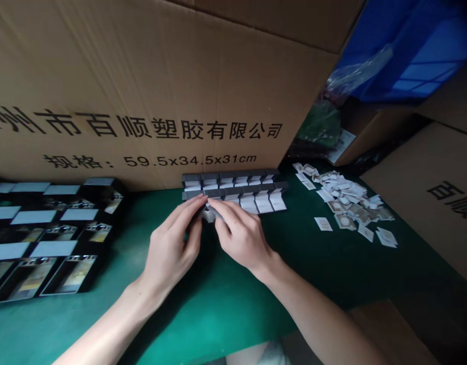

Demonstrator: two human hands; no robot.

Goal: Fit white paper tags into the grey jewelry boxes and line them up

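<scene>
My left hand [173,243] and my right hand [239,234] meet over the green table [203,304], fingers pinched together on a small grey box [209,215] with a white card in it. Just behind them lie two rows of open grey boxes [233,191] with white cards, set against a big cardboard carton [150,86]. Much of the held box is hidden by my fingers.
Open black boxes [47,238] with white lids fill the left side. A heap of small white paper packets [347,203] lies at the right. A second carton [434,203] stands at far right, a blue crate [408,56] behind it.
</scene>
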